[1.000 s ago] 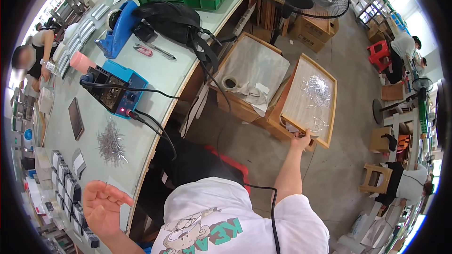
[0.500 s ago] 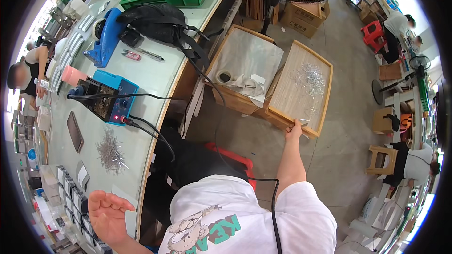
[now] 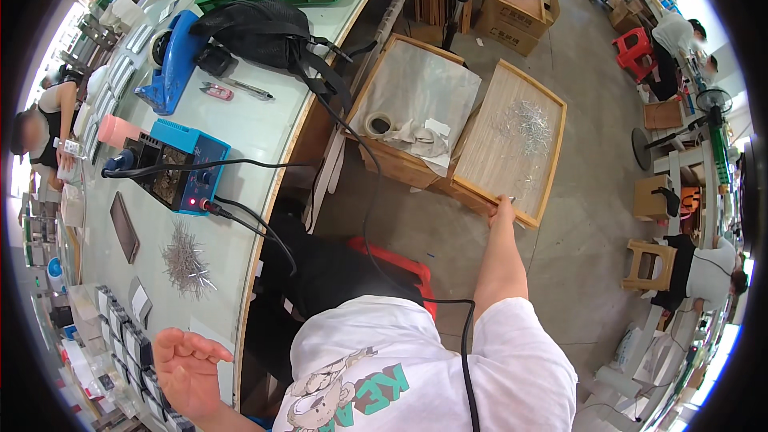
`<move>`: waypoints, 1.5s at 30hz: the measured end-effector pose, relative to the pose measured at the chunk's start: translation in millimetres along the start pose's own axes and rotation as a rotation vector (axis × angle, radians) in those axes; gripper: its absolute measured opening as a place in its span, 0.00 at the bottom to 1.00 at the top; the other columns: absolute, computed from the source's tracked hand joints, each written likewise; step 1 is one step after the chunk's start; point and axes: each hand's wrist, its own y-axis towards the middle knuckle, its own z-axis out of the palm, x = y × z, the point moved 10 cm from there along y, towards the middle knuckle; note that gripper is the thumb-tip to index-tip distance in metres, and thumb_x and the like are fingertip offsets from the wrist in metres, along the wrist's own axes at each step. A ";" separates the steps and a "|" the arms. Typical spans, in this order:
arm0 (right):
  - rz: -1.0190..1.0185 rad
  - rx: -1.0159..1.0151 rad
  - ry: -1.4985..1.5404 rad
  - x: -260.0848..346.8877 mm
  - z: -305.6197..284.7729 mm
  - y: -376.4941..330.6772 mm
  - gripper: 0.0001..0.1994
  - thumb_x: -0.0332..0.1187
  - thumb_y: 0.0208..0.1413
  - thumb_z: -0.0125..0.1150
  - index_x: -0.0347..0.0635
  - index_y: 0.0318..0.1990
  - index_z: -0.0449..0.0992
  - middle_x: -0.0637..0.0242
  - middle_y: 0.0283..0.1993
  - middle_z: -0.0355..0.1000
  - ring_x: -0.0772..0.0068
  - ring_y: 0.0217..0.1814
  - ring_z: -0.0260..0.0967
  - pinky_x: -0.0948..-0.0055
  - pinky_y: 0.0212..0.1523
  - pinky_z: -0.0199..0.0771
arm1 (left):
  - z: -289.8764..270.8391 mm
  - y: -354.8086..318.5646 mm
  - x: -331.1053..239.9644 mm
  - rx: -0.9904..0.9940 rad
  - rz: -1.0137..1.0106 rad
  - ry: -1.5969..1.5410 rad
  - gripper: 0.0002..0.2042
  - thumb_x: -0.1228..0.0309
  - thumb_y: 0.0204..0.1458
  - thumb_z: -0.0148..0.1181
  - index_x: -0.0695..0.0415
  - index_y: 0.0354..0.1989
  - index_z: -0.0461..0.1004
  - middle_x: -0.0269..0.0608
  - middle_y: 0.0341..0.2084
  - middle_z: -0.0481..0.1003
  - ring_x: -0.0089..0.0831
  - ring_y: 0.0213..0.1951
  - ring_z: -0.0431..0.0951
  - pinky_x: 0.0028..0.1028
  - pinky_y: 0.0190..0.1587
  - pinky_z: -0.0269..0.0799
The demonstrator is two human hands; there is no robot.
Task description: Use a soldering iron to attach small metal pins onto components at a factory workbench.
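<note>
Wooden tray (image 3: pixel 483 146): stands well right of the tabletop (image 3: pixel 268 124); silvery metal pieces (image 3: pixel 530 124) lie strewn toward its right edge. Right hand (image 3: pixel 501 210): pinches the rim about midway along the tray's near edge. Left hand (image 3: pixel 190 370): spread, fingers loosely bent, near the tabletop's right edge. Silvery pile (image 3: pixel 187 262): lies on the tabletop.

Wooden tray (image 3: pixel 482 162): turned, left rim nearer the paper-covered box (image 3: pixel 416 84)
Metal pins (image 3: pixel 530 123): spread looser, right of centre
Right hand (image 3: pixel 502 213): slightly higher in the frame
</note>
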 end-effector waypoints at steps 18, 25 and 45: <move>-0.205 0.075 -0.527 0.5 -7.0 17.8 0.16 0.46 0.49 0.65 0.45 0.36 0.72 0.68 0.23 0.66 0.75 0.19 0.61 0.75 0.17 0.58 | -4.6 -16.7 5.2 -0.270 0.021 -0.019 0.21 0.72 0.52 0.56 0.69 0.52 0.62 0.60 0.36 0.74 0.51 0.36 0.78 0.45 0.40 0.75; -0.549 0.209 -0.907 81.0 41.4 32.1 0.23 0.40 0.53 0.58 0.29 0.49 0.71 0.50 0.35 0.75 0.53 0.40 0.72 0.61 0.42 0.71 | -25.5 -35.4 -16.2 -0.289 0.093 -0.158 0.18 0.79 0.51 0.51 0.71 0.52 0.63 0.64 0.40 0.73 0.54 0.41 0.77 0.45 0.44 0.74; -0.975 0.684 -1.429 -81.3 -1.4 -205.4 0.15 0.29 0.43 0.58 0.43 0.41 0.69 0.57 0.40 0.69 0.50 0.47 0.66 0.58 0.44 0.67 | -25.1 -12.1 17.6 -0.057 0.018 -0.020 0.10 0.68 0.53 0.56 0.61 0.25 0.66 0.46 0.27 0.68 0.43 0.32 0.73 0.39 0.39 0.70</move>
